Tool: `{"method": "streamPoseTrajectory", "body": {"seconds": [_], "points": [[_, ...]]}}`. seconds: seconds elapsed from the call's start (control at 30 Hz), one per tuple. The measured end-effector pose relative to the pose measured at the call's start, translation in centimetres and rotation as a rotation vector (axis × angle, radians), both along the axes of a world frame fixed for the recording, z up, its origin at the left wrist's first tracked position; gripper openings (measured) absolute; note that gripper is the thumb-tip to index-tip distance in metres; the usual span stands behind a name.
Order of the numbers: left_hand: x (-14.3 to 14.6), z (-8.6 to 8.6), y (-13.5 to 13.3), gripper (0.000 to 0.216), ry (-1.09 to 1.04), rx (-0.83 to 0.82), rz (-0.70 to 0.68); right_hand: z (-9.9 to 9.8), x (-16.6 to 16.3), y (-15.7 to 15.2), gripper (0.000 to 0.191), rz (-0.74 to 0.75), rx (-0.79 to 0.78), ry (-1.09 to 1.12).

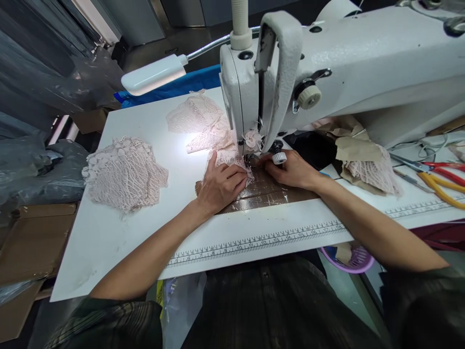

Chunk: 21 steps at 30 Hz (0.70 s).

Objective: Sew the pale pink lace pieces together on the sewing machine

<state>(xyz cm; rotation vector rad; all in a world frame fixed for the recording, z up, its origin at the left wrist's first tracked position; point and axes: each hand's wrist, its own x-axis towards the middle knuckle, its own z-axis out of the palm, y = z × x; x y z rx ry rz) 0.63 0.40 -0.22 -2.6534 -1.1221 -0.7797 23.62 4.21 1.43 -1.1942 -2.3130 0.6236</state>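
A white sewing machine [327,63] stands on a white table [119,232]. Under its needle lies a piece of pale pink lace [227,157]. My left hand [220,184] rests on the lace with fingers curled, pressing it against the taped machine bed [269,194]. Just right of the needle, my right hand [290,169] has its fingers closed at the lace edge beside a small white knob [279,157]. A small pink fabric flower [251,139] sits at the presser foot.
A pile of pink lace [125,172] lies at the left, another [198,116] behind the needle, and more with brown paper [370,167] at the right. Yellow and red scissors [441,182] lie far right. A lamp [152,75] lights the work; a purple basket [354,257] hangs below.
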Motion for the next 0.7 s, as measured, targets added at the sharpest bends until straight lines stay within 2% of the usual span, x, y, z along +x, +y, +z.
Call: {"method": "streamPoseTrajectory", "body": {"seconds": [0.1, 0.23, 0.33, 0.47, 0.7], "points": [[0.0, -0.1, 0.1, 0.019, 0.017, 0.028, -0.001, -1.3, -0.4, -0.6, 0.023, -0.03, 0.087, 0.034], [0.0, -0.1, 0.1, 0.021, 0.036, 0.044, 0.004, -1.6, -0.3, -1.0, 0.027, -0.014, 0.126, 0.028], [-0.1, 0.1, 0.0, 0.022, 0.082, 0.047, -0.014, -1.4, 0.1, -1.3, 0.033, 0.105, 0.139, 0.015], [-0.3, 0.4, -0.6, 0.022, 0.129, 0.051, -0.06, -1.3, 0.3, -1.5, 0.037, 0.277, 0.194, -0.113], [-0.3, 0.2, -1.5, 0.021, 0.131, 0.042, -0.045, -1.1, 0.0, -1.7, 0.038, 0.303, 0.314, -0.221]]}}
